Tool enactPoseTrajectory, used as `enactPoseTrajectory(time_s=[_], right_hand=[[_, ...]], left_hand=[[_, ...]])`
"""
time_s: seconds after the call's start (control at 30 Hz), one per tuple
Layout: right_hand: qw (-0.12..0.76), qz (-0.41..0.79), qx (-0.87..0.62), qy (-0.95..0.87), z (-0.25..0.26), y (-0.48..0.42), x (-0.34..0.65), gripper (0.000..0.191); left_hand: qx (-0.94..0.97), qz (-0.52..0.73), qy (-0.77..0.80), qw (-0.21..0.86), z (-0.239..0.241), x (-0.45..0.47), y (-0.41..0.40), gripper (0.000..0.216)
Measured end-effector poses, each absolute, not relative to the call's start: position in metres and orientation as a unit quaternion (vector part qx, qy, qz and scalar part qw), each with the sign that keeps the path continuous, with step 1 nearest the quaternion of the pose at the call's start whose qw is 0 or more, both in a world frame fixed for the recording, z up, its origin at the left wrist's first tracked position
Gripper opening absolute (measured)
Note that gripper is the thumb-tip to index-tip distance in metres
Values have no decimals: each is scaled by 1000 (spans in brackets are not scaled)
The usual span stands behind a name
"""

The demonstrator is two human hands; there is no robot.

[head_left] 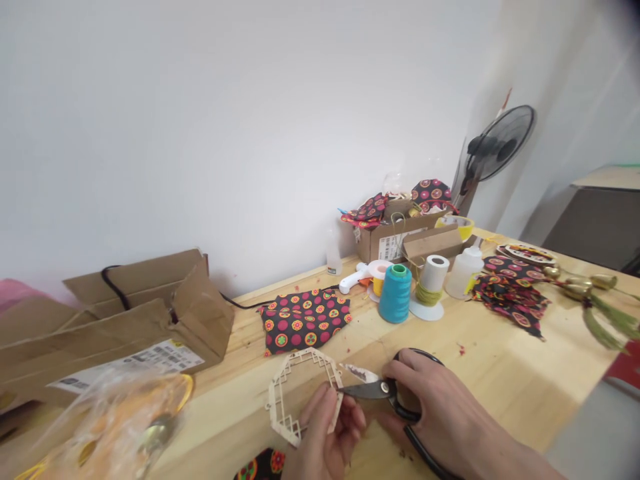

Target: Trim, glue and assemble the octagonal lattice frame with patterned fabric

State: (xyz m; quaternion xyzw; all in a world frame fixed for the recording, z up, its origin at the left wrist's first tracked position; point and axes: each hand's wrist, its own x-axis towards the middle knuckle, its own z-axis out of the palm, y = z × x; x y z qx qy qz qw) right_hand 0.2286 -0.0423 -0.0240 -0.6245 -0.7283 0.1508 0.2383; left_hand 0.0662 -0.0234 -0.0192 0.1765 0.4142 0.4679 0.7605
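My left hand (327, 427) pinches the right side of a pale octagonal lattice frame (281, 393), thin and cut through with stepped bars. In my right hand (440, 400) is a pair of black-handled scissors (367, 390). Their dark blades point left and reach the frame's edge beside my left fingertips. Whether the blades touch the frame I cannot tell. Behind the frame lies a dark floral-print fabric piece (305, 320). Another scrap of the same print (263, 465) shows at the bottom edge, partly hidden by my left wrist.
A cardboard box (200, 313) and clear plastic bag (115, 413) lie left. Behind stand a blue thread cone (395, 297), white spool (435, 277), glue bottle (465, 270), white glue gun (353, 279) and filled carton (373, 243). Fabric pieces (515, 293) and brass bells (577, 288) lie right.
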Motion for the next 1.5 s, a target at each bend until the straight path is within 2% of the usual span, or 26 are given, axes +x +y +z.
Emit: enactPoseTrajectory(time_s=[0.23,0.47,0.67,1.03,1.2,1.4,1.5], right_hand=[[220,140,-617,-742,-22,-39,229,11],[226,115,-641,-724,-25,-34,228,7],[235,117,-621,-739,-27,-37,229,8],[209,107,-664,-710,-19,-32,223,7],[223,115,-636,-730,-19,-37,223,10],[211,105,-657,-716,-19,-35,222,9],[218,115,-641,-727,-20,-36,223,9]], left_hand=[[196,466,412,758,-23,66,-25,23],[306,431,385,756,-27,65,-27,30],[198,462,410,761,-29,64,-23,25],[271,436,390,764,-27,65,-25,30],[176,461,421,761,-28,65,-22,28],[263,442,387,766,-26,66,-24,30],[216,447,411,765,-25,65,-24,27]])
